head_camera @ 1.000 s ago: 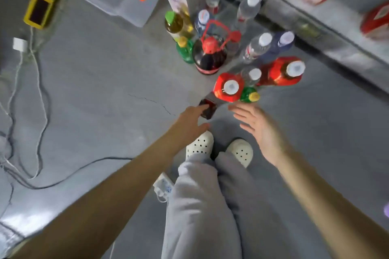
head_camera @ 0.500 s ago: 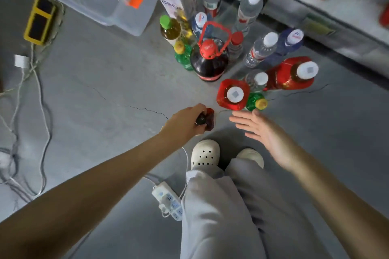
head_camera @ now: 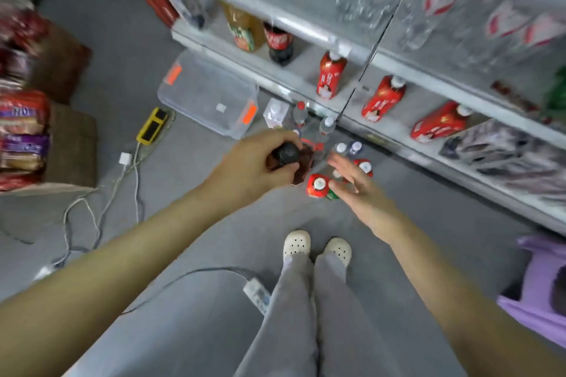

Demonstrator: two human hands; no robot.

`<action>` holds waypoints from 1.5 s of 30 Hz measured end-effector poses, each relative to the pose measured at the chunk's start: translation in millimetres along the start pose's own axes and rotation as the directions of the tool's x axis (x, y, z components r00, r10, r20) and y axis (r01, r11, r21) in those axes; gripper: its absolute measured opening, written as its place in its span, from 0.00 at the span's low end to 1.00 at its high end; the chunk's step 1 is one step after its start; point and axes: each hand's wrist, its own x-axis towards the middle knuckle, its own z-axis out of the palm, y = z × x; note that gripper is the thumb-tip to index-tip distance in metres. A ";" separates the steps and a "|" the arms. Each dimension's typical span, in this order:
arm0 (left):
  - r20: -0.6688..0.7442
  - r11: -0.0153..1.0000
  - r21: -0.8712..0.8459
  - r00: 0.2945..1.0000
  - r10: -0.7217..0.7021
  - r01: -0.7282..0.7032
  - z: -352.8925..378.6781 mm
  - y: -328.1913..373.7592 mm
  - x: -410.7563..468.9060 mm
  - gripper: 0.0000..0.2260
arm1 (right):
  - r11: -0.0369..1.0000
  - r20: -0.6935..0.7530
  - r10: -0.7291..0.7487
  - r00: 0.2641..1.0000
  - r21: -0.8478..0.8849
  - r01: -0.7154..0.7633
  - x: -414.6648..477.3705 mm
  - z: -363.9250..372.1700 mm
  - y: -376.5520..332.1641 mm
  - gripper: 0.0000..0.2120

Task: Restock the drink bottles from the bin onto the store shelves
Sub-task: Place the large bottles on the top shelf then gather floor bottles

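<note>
My left hand (head_camera: 260, 162) grips a small dark drink bottle with a black cap (head_camera: 289, 154), lifted clear of the floor. My right hand (head_camera: 358, 190) hovers open beside it, fingers spread, holding nothing. Below the hands a cluster of bottles stands on the floor, among them a red bottle with a white cap (head_camera: 318, 185) and clear water bottles (head_camera: 329, 125). The clear plastic bin (head_camera: 208, 95) with orange labels sits on the floor to the left of the cluster. The store shelves (head_camera: 361, 55) rise at the right, holding red bottles (head_camera: 330, 73), a cola bottle (head_camera: 278, 43) and water bottles.
A yellow device (head_camera: 151, 125), a white plug and cables (head_camera: 101, 202) lie on the grey floor at left, and a power strip (head_camera: 257, 294) lies by my legs. Boxes of packaged goods (head_camera: 24, 138) stand far left. A purple stool (head_camera: 539, 285) is at the right.
My left hand has lifted the small dark bottle off the floor. The view has pulled back and up, bringing the shelves into sight. My right hand stays open alongside.
</note>
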 end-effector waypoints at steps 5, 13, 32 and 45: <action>0.044 0.979 -0.039 0.978 0.202 -0.201 -65.8 111.9 -18.4 0.16 | 0.993 -0.043 -0.114 0.993 0.033 0.115 -68.1 -12.2 -76.3 0.25; 0.091 0.856 -0.274 0.875 0.476 -0.438 -97.8 274.6 -25.4 0.09 | 0.920 -0.107 -0.366 0.924 0.104 0.377 -185.4 -62.1 -159.3 0.31; 0.156 0.742 -0.420 0.764 0.626 -0.522 116.2 549.8 -27.5 0.26 | 0.698 -0.734 -0.470 0.490 0.031 0.716 -463.4 -271.6 -157.1 0.27; 0.047 0.580 -0.562 0.677 0.734 -0.589 194.2 674.3 -8.2 0.22 | 0.677 -0.816 -0.476 0.328 -0.102 0.729 -538.6 -391.2 -177.9 0.22</action>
